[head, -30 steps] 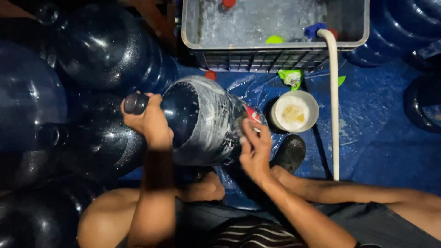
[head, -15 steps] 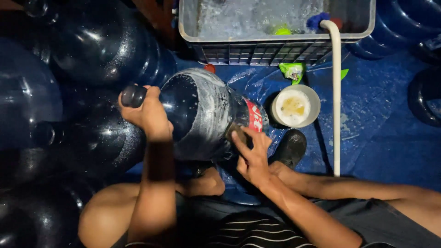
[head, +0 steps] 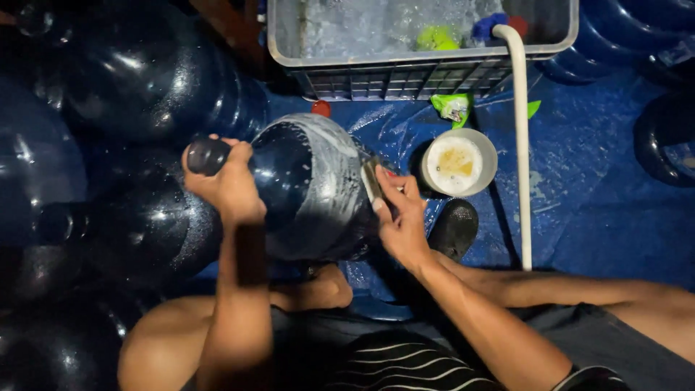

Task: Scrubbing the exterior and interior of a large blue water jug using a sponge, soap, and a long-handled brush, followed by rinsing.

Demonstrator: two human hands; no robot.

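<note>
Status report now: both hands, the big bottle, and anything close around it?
Left hand grips neck of big blue bottle, lying sideways, soapy. Right hand presses scrub pad on its base. White bowl and white hose close by, apart from hands.

Stacked water jugs (head: pixel 137 80) wall the left; bowl (head: pixel 458 162) and hose (head: pixel 520 145) crowd the right.

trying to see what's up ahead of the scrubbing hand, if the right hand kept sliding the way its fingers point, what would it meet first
The right hand points up and slightly left along the soapy jug. Past the jug's curve, the first thing in line looks like the grey crate, though depth is hard to judge here.
</note>
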